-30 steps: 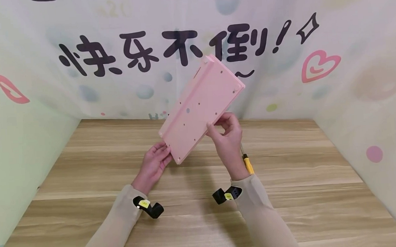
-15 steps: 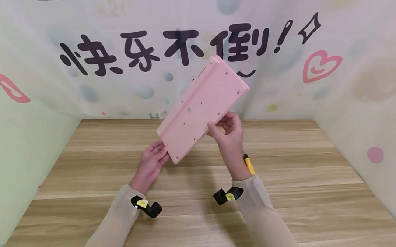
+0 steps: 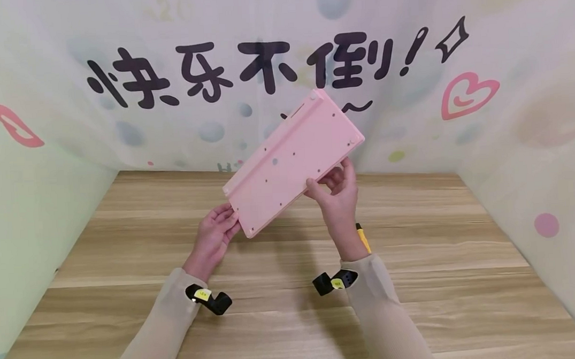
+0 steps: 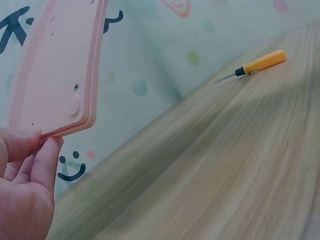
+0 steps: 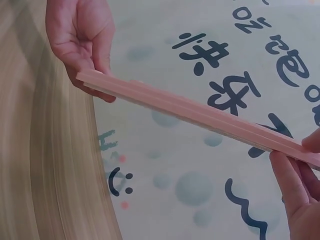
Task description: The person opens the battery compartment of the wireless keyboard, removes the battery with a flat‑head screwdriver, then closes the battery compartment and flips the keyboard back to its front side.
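A flat pink case (image 3: 287,171), its face dotted with small dark spots, is held clear of the table (image 3: 127,251), slanting up toward the right. One spot, near the left end, is plainly a cross-head screw (image 4: 76,87). I judge the case stiff, like hard plastic, light for its size, and smooth enough to slip under dry fingertips. The edge looks layered, so I would not squeeze hard across that seam; the side turned away from my head camera I cannot fully see, so fingers there should reach in only a little.

The left hand (image 3: 213,236) pinches the short left end between thumb and fingers. The right hand (image 3: 338,198) has a narrow pinch on the near long edge, right of its middle. These two rims seem to me sound holds; on one alone, the long case could swing.

To the right, a yellow-handled screwdriver (image 4: 265,61) lies on the table, tip toward the lettered backdrop (image 3: 179,133) at the far side.
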`<action>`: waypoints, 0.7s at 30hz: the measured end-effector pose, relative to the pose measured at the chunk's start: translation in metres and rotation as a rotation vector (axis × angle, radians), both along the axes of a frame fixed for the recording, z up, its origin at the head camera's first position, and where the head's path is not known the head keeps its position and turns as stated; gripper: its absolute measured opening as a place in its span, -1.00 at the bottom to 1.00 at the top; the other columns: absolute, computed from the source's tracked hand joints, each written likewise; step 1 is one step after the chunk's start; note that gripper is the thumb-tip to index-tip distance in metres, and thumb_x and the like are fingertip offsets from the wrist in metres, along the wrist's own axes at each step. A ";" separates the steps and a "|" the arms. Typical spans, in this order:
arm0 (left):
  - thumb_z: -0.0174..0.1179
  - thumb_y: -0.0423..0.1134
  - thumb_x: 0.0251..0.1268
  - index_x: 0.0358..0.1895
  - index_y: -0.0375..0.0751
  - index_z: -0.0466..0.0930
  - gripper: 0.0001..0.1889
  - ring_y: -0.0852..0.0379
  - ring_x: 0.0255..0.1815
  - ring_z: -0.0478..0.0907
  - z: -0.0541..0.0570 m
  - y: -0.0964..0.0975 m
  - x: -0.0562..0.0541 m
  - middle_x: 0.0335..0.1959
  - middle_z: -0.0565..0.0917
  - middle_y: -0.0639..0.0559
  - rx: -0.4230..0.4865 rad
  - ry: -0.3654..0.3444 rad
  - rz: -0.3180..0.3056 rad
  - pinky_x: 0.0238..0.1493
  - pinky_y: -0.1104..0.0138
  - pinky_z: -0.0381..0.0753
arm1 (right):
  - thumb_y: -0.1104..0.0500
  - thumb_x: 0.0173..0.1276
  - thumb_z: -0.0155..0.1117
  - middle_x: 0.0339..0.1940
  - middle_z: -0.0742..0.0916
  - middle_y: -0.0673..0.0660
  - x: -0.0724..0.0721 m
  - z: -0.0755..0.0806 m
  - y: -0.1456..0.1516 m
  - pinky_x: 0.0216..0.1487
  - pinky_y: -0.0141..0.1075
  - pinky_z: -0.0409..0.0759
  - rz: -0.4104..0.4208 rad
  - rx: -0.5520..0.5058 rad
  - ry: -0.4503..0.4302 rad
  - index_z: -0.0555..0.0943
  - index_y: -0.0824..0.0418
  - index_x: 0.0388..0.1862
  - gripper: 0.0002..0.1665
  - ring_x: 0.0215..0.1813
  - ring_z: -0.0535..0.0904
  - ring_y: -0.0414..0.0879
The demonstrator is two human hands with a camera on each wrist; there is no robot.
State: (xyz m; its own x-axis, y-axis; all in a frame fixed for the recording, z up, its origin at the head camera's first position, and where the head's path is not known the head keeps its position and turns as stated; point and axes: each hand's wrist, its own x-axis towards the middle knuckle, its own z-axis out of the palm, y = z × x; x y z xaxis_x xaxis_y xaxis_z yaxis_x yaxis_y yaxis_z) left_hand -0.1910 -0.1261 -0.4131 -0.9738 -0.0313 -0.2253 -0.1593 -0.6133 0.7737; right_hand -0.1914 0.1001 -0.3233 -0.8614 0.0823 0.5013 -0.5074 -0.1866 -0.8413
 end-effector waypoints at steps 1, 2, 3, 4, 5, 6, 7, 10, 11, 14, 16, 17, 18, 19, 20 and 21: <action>-0.06 -0.62 0.25 -0.10 -0.23 0.32 -0.74 0.23 -0.40 0.56 0.000 -0.001 0.000 -0.36 0.54 0.04 -0.002 0.000 0.002 -0.29 0.46 0.57 | 0.51 0.08 0.21 -0.23 0.53 0.17 0.000 0.000 0.001 -0.32 -0.14 0.62 -0.003 -0.005 -0.003 0.24 0.23 0.22 -0.28 -0.27 0.50 -0.04; -0.06 -0.63 0.24 -0.11 -0.23 0.32 -0.74 0.23 -0.41 0.56 0.000 -0.002 0.000 -0.36 0.54 0.04 -0.002 -0.002 0.003 -0.30 0.47 0.57 | 0.52 0.07 0.20 -0.23 0.53 0.17 -0.001 0.000 0.001 -0.32 -0.14 0.62 -0.007 -0.009 -0.007 0.24 0.23 0.22 -0.29 -0.26 0.50 -0.04; -0.07 -0.63 0.24 -0.11 -0.23 0.31 -0.74 0.24 -0.42 0.56 0.000 -0.002 0.001 -0.37 0.54 0.05 -0.001 -0.004 0.003 -0.31 0.47 0.57 | 0.53 0.07 0.19 -0.23 0.53 0.18 -0.001 0.000 0.002 -0.32 -0.14 0.63 -0.012 -0.015 -0.009 0.24 0.25 0.20 -0.30 -0.26 0.50 -0.04; -0.07 -0.63 0.24 -0.11 -0.23 0.31 -0.73 0.24 -0.43 0.56 0.000 -0.003 0.001 -0.38 0.54 0.05 -0.001 -0.005 0.004 -0.33 0.47 0.57 | 0.53 0.06 0.18 -0.22 0.53 0.18 -0.001 0.000 0.003 -0.32 -0.15 0.63 -0.016 -0.020 -0.013 0.24 0.27 0.19 -0.31 -0.26 0.50 -0.04; -0.07 -0.64 0.24 -0.11 -0.23 0.31 -0.73 0.24 -0.43 0.56 0.000 -0.004 0.001 -0.39 0.54 0.05 0.001 -0.006 0.005 -0.33 0.47 0.57 | 0.54 0.06 0.18 -0.22 0.53 0.18 -0.001 0.000 0.003 -0.32 -0.15 0.63 -0.020 -0.023 -0.017 0.24 0.28 0.18 -0.32 -0.26 0.50 -0.04; -0.08 -0.64 0.24 -0.11 -0.24 0.31 -0.73 0.24 -0.44 0.56 0.000 -0.004 0.001 -0.40 0.54 0.06 0.000 -0.005 0.004 -0.34 0.47 0.58 | 0.54 0.06 0.17 -0.22 0.53 0.18 -0.002 -0.001 0.004 -0.32 -0.16 0.63 -0.021 -0.027 -0.021 0.24 0.29 0.17 -0.33 -0.25 0.50 -0.05; -0.08 -0.64 0.24 -0.11 -0.24 0.31 -0.73 0.24 -0.44 0.57 0.000 -0.005 0.001 -0.40 0.55 0.06 0.000 -0.006 0.002 -0.34 0.47 0.58 | 0.54 0.06 0.17 -0.22 0.53 0.18 -0.002 -0.001 0.004 -0.32 -0.17 0.63 -0.024 -0.031 -0.027 0.24 0.29 0.15 -0.34 -0.25 0.50 -0.05; -0.07 -0.64 0.23 -0.10 -0.23 0.31 -0.72 0.24 -0.43 0.57 -0.001 -0.006 0.001 -0.39 0.57 0.07 -0.014 -0.011 -0.011 -0.33 0.46 0.58 | 0.50 0.09 0.18 -0.23 0.53 0.18 -0.002 -0.001 0.007 -0.34 -0.21 0.63 -0.045 -0.026 -0.033 0.25 0.31 0.13 -0.40 -0.26 0.52 -0.06; -0.07 -0.64 0.23 -0.10 -0.23 0.31 -0.72 0.24 -0.42 0.57 -0.001 -0.006 0.000 -0.39 0.57 0.06 -0.022 -0.014 -0.013 -0.32 0.46 0.58 | 0.48 0.10 0.19 -0.24 0.53 0.18 -0.002 -0.001 0.008 -0.35 -0.23 0.63 -0.052 -0.021 -0.033 0.26 0.32 0.11 -0.42 -0.26 0.52 -0.06; -0.06 -0.64 0.22 -0.08 -0.23 0.31 -0.70 0.23 -0.41 0.57 -0.002 -0.008 0.000 -0.36 0.57 0.05 -0.049 -0.023 -0.020 -0.31 0.45 0.58 | 0.43 0.14 0.20 -0.24 0.54 0.17 -0.001 -0.002 0.012 -0.36 -0.27 0.63 -0.073 -0.011 -0.036 0.29 0.35 0.08 -0.49 -0.26 0.53 -0.07; -0.06 -0.65 0.22 -0.08 -0.23 0.31 -0.70 0.23 -0.40 0.57 -0.003 -0.010 0.000 -0.35 0.56 0.05 -0.060 -0.022 -0.023 -0.29 0.45 0.58 | 0.40 0.16 0.21 -0.26 0.54 0.16 -0.002 -0.003 0.014 -0.37 -0.28 0.62 -0.089 -0.014 -0.048 0.32 0.35 0.07 -0.51 -0.28 0.54 -0.08; -0.06 -0.65 0.22 -0.08 -0.23 0.31 -0.70 0.23 -0.40 0.57 -0.003 -0.010 0.000 -0.34 0.56 0.05 -0.065 -0.020 -0.023 -0.29 0.45 0.58 | 0.39 0.16 0.22 -0.27 0.54 0.16 -0.002 -0.003 0.016 -0.37 -0.29 0.62 -0.100 -0.020 -0.060 0.33 0.34 0.06 -0.53 -0.29 0.53 -0.08; -0.06 -0.65 0.22 -0.08 -0.23 0.31 -0.70 0.23 -0.39 0.57 -0.003 -0.011 0.000 -0.34 0.56 0.05 -0.069 -0.015 -0.025 -0.29 0.44 0.58 | 0.38 0.17 0.23 -0.28 0.54 0.16 -0.002 -0.004 0.017 -0.38 -0.30 0.62 -0.109 -0.028 -0.070 0.34 0.33 0.05 -0.54 -0.31 0.53 -0.08; -0.05 -0.65 0.21 -0.08 -0.23 0.31 -0.70 0.23 -0.39 0.57 -0.003 -0.012 0.000 -0.34 0.56 0.05 -0.076 -0.012 -0.028 -0.27 0.44 0.58 | 0.37 0.17 0.24 -0.29 0.54 0.16 -0.002 -0.005 0.018 -0.39 -0.30 0.62 -0.120 -0.037 -0.082 0.34 0.32 0.06 -0.53 -0.32 0.52 -0.08; -0.05 -0.65 0.21 -0.08 -0.23 0.31 -0.70 0.23 -0.38 0.57 -0.003 -0.013 0.000 -0.34 0.56 0.06 -0.086 -0.010 -0.027 -0.27 0.44 0.58 | 0.36 0.16 0.24 -0.29 0.53 0.16 -0.003 -0.005 0.020 -0.39 -0.30 0.62 -0.132 -0.047 -0.096 0.34 0.31 0.06 -0.52 -0.33 0.52 -0.08; -0.04 -0.65 0.21 -0.08 -0.24 0.31 -0.69 0.23 -0.38 0.57 -0.003 -0.014 0.000 -0.34 0.56 0.06 -0.093 -0.007 -0.029 -0.26 0.43 0.58 | 0.36 0.16 0.24 -0.29 0.53 0.16 -0.003 -0.005 0.021 -0.40 -0.30 0.62 -0.141 -0.058 -0.110 0.34 0.30 0.05 -0.52 -0.34 0.52 -0.07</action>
